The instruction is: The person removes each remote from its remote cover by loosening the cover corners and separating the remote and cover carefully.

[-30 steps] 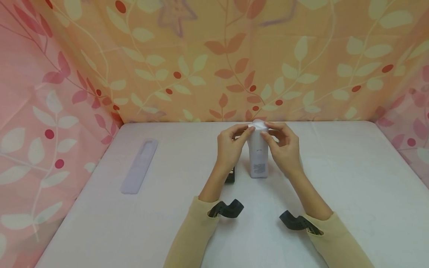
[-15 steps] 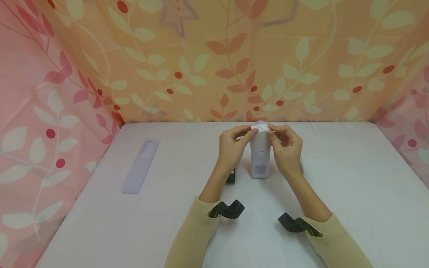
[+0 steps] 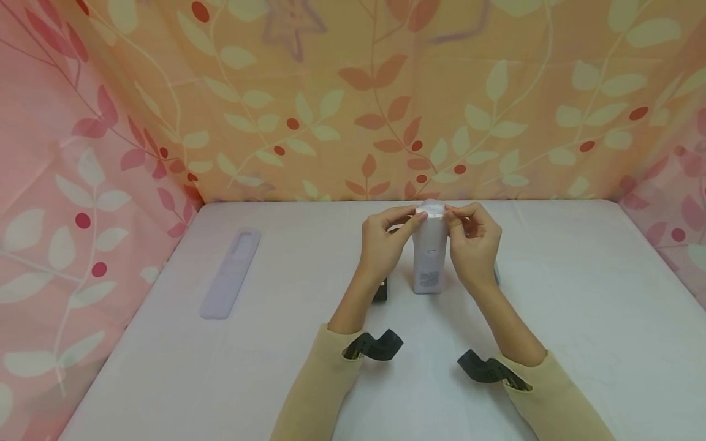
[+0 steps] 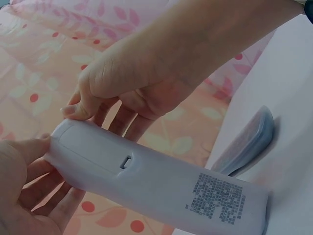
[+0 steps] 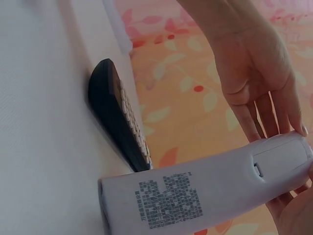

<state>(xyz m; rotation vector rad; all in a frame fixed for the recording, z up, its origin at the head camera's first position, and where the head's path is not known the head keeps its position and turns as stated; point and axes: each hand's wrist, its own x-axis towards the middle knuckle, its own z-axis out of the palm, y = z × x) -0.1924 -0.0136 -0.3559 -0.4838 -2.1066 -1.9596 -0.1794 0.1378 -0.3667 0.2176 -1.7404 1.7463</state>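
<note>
A white remote control (image 3: 429, 254) stands on end on the table, its back with the battery cover and printed label facing me. My left hand (image 3: 379, 242) pinches its top left corner between thumb and fingers. At the top right corner, my right hand (image 3: 478, 248) pinches with thumb and forefinger. A thin shiny film shows over the upper end in the head view. In the left wrist view the remote's latch slot (image 4: 126, 162) is visible, with the right hand above and the left hand (image 4: 22, 183) at the lower left. The remote's front is hidden.
A lavender remote-shaped sleeve (image 3: 228, 278) with a cut-out lies at the left. A black remote with pale buttons (image 5: 115, 115) lies behind the left wrist. Behind the right hand is a blue-grey slim object (image 4: 249, 139). Patterned cloth walls (image 3: 353, 104) border the white table.
The remote's top and both hands have shifted slightly right. My right thumb has moved up toward the remote's top edge, and the right fingers have drawn in closer to that corner.
</note>
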